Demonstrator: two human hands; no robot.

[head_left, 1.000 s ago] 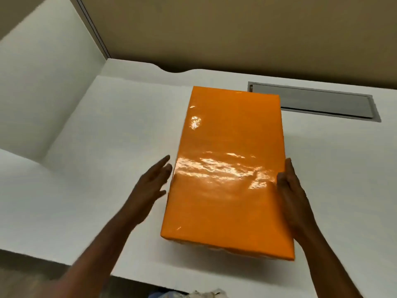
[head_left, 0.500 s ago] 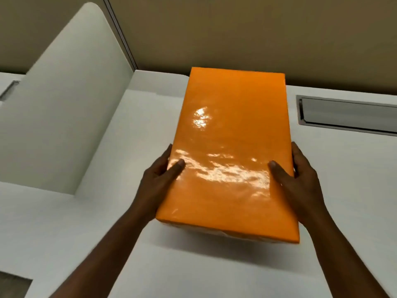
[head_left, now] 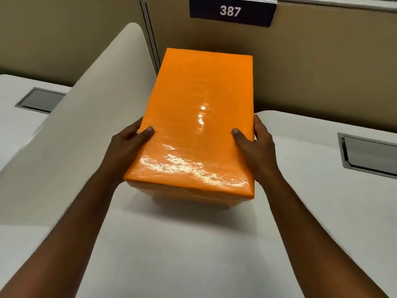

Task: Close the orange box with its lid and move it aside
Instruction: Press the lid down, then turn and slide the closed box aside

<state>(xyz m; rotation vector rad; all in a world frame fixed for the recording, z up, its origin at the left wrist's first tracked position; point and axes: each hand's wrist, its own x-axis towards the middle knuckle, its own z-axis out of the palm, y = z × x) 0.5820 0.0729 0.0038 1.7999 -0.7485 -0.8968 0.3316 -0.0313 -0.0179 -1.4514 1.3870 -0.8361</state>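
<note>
Left hand (head_left: pixel 126 150) and right hand (head_left: pixel 256 149) clamped on opposite long sides of orange box (head_left: pixel 199 125), thumbs on glossy lid, other fingers hidden behind. Centre frame, over white desk (head_left: pixel 171 244); underside unseen, contact unclear. Sign (head_left: pixel 232 11) reading 387 at top

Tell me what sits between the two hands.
Head view: only the orange box, lid on, gripped between the left hand and right hand.
</note>
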